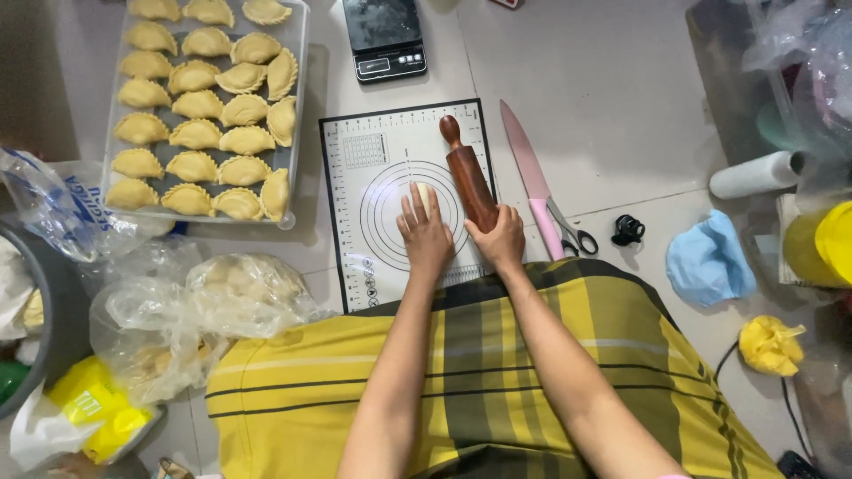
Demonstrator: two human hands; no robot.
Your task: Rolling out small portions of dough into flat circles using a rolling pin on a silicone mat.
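- Two hands: my left hand [424, 232] lies flat on one dough piece [426, 197]; my right hand [500, 239] clasps one wooden rolling pin [469, 176].
- One pink knife [531, 176], one tray [298, 53].

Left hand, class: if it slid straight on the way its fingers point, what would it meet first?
The left hand already covers the pale dough piece. Beyond it lies bare baking mat, then probably the kitchen scale, though its line is approximate.

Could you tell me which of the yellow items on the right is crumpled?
The small yellow bag on the floor; the yellow container above it is smooth and rounded.
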